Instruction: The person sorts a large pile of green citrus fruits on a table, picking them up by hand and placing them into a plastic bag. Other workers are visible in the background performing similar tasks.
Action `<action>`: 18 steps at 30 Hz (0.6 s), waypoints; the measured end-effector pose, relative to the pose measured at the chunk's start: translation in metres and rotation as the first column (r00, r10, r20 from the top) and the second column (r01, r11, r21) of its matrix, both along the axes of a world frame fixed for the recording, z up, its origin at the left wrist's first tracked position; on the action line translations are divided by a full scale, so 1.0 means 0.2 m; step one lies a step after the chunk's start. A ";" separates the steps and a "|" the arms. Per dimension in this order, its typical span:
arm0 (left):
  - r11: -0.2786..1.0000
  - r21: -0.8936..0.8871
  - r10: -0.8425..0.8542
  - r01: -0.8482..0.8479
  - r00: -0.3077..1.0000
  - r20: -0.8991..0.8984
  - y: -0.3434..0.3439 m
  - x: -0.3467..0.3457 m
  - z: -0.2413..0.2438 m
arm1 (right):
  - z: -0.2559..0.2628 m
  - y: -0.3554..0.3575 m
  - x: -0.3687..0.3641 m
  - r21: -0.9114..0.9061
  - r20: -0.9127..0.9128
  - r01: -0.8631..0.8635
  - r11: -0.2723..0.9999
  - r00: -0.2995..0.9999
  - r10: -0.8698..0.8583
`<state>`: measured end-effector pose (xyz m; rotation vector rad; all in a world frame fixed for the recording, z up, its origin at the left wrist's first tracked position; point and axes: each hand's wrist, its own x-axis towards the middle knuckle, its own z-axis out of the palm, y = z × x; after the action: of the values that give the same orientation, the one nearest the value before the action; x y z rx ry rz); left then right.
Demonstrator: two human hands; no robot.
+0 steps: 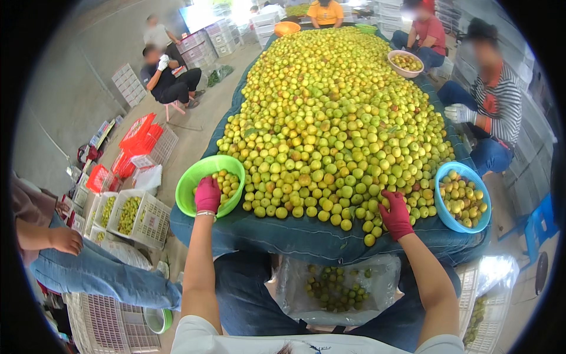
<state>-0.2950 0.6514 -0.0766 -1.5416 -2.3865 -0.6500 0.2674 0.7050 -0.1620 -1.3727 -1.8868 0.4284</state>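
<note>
A large heap of small round yellow-green fruit (318, 128) covers the table, which is draped in dark blue-green cloth (283, 236). My left hand (208, 194), in a magenta glove, reaches into a bright green plastic basket (185, 179) at the table's left corner. Its fingers are down by the fruit in the basket, and whether they hold any is hidden. My right hand (395, 215), gloved alike, is at the heap's near edge with thumb and fingers around one yellow-green fruit (385, 204). A blue plastic basket (464, 227) of redder fruit stands to its right.
Below the table edge, between my knees, sits a plastic-lined container (292, 305) with darker fruit. White crates (152, 221) with fruit and red crates (137, 132) stand on the left floor. A person in jeans (101, 274) is close on my left; others sit along the right side.
</note>
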 end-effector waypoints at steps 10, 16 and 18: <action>0.844 -0.003 -0.475 0.537 0.749 0.463 0.97 0.78 -0.16 | 0.16 -0.06 -0.01 -0.065 0.326 -0.029 0.997 0.944 0.049; 0.897 -0.175 -0.418 0.405 0.908 -0.038 1.23 1.17 -0.27 | 0.17 -0.07 0.01 -0.098 0.403 -0.039 0.994 0.912 0.076; 0.842 -0.141 -0.528 0.521 0.849 -0.009 1.21 1.20 -0.31 | 0.17 -0.07 0.01 -0.124 0.428 -0.050 0.991 0.898 0.099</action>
<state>-0.0553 0.8931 -0.1395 -2.2761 -1.9974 -0.5442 0.2687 0.6917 -0.1282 -1.5705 -2.3126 0.2807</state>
